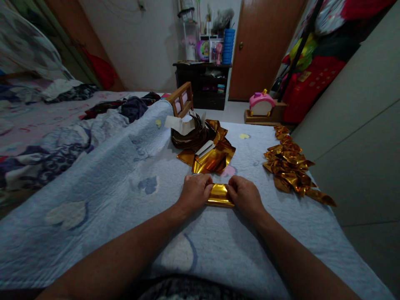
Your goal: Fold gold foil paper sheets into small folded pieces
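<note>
Between my two hands a sheet of gold foil paper (220, 195) is rolled or folded into a short, wide band. My left hand (195, 191) pinches its left end, and my right hand (245, 193) grips the right end with fingers curled. Just beyond them lies a loose pile of gold foil sheets (215, 158), with pale paper backs showing in places. To the right, along the bed's edge, sits a heap of folded gold foil pieces (287, 162) with pointed ends.
A light blue quilt (125, 212) with heart patterns covers the bed under everything. Rumpled clothes (131, 108) lie at the left. Beyond the bed stand a dark cabinet (200, 83) and a pink toy (261, 104). A pale cabinet wall (356, 146) borders the right.
</note>
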Motion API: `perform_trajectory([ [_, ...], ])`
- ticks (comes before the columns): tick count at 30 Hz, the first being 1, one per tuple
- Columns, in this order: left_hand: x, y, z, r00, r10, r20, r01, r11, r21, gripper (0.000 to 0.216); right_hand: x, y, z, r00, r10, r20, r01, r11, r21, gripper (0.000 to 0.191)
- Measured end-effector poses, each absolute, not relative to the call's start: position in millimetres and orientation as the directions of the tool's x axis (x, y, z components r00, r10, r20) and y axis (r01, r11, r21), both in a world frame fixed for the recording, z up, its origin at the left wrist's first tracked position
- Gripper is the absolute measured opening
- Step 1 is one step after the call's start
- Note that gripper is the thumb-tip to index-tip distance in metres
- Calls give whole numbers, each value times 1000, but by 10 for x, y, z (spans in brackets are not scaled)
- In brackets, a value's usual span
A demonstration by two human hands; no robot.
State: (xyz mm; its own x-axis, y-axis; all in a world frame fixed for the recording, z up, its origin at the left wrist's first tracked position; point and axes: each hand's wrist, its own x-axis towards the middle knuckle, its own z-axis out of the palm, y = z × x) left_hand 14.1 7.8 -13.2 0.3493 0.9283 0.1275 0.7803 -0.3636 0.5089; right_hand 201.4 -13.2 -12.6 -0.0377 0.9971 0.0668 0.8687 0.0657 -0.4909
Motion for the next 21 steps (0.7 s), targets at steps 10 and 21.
perform_trajectory([
  [10, 137, 74, -163, 357, 911, 206, 827, -411, 384, 9, 1970, -134, -93, -18, 1000, 24, 917, 26, -398, 9],
  [21, 55, 193, -208, 683, 706, 187, 580, -680, 448, 17, 1972, -135, -165, -29, 991, 130, 913, 79, -401, 18],
])
